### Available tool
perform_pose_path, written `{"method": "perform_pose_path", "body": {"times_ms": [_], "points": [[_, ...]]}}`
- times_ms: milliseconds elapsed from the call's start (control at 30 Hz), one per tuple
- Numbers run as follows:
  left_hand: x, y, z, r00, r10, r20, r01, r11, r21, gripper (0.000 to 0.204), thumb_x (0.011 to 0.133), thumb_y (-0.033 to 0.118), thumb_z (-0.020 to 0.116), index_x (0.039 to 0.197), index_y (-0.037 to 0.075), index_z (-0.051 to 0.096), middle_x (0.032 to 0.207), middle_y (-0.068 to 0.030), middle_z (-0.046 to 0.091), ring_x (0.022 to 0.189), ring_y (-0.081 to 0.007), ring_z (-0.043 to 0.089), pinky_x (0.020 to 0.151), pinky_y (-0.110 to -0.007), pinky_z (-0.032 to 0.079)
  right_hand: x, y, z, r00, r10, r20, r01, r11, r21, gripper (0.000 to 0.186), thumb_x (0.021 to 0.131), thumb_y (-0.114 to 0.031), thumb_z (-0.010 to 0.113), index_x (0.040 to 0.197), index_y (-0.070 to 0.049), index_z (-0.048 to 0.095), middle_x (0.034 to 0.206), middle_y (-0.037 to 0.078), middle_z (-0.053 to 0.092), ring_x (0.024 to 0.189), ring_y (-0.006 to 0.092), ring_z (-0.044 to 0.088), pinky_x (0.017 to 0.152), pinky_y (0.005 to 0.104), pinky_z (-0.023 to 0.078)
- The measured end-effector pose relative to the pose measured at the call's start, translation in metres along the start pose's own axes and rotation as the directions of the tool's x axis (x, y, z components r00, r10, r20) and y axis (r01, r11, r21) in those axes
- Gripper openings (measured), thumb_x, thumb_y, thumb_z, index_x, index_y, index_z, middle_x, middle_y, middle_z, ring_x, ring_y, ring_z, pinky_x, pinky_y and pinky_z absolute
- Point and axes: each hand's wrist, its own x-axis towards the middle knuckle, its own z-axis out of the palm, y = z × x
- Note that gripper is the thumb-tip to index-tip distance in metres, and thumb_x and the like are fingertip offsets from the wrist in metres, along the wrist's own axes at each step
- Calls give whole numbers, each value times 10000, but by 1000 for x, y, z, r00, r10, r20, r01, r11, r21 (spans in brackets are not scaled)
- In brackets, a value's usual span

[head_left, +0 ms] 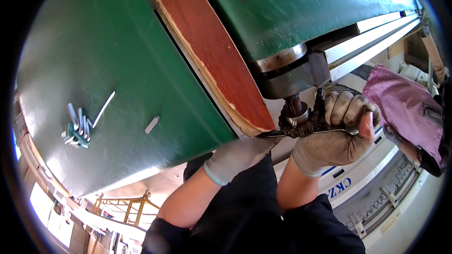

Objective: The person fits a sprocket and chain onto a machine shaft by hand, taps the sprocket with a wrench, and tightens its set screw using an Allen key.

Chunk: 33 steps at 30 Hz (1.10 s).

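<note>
In front of me, a dark greasy sprocket with a chain [293,127] sits on a shaft below a round metal housing [294,73]. My right hand [341,134], in a soiled grey work glove with the thumb tip bare, is closed beside it. Across its palm lies a slim metal bar tool [349,131] with a shiny rounded end; the fingers curl next to the hanging chain. My left hand [240,157], also gloved, reaches under the tip of a red-brown wooden board [212,42]. Its fingers are hidden there.
On the green surface [108,66] at left lie a folding hex key set [77,131], a thin metal rod [103,109] and a small metal block [151,125]. Pale metal rails [372,42] run to the right. Another person in pink ribbed cloth [400,91] is at far right, near a white machine panel [362,178].
</note>
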Motion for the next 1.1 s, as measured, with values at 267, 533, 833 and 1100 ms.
{"method": "perform_pose_path", "body": {"times_ms": [267, 533, 833, 1100], "points": [[3, -9, -26, 999, 54, 8, -53, 994, -99, 349, 901, 84, 782, 1206, 46, 617, 1132, -41, 640, 1050, -153, 603, 935, -302, 511, -1, 2, -1, 999, -34, -4, 34, 999, -34, 153, 1023, -195, 501, 1005, -64, 580, 689, -9, 367, 603, 112, 346, 530, 273, 299], [-7, -22, -25, 928, 361, 88, -364, 837, 409, 193, 885, 67, 775, 1041, 125, 677, 1023, -70, 648, 910, -296, 622, 859, -412, 520, -27, -31, -50, 964, -125, -235, 132, 991, 14, 718, 1045, -602, 453, 1445, -9, 522, 1238, 166, 639, 1226, 360, 605, 1152, 503, 416], [1, -20, -11, 937, 338, 86, -331, 785, 523, 264, 908, 163, 729, 1164, 117, 684, 1075, -109, 668, 1002, -304, 655, 873, -409, 531, -57, 14, -24, 998, 67, 2, -59, 854, 517, 803, 1023, -657, 414, 1569, -69, 388, 1596, 149, 425, 1445, 341, 423, 1206, 611, 256], [-8, -16, -20, 907, 401, 129, -409, 763, 501, 341, 956, 87, 688, 1290, 83, 619, 1156, -81, 674, 1105, -297, 654, 954, -407, 524, -51, -26, -72, 800, -471, -372, 241, 819, -520, 854, 1016, -685, 413, 1540, -12, 400, 1534, 188, 489, 1418, 268, 486, 1201, 456, 367]]}}
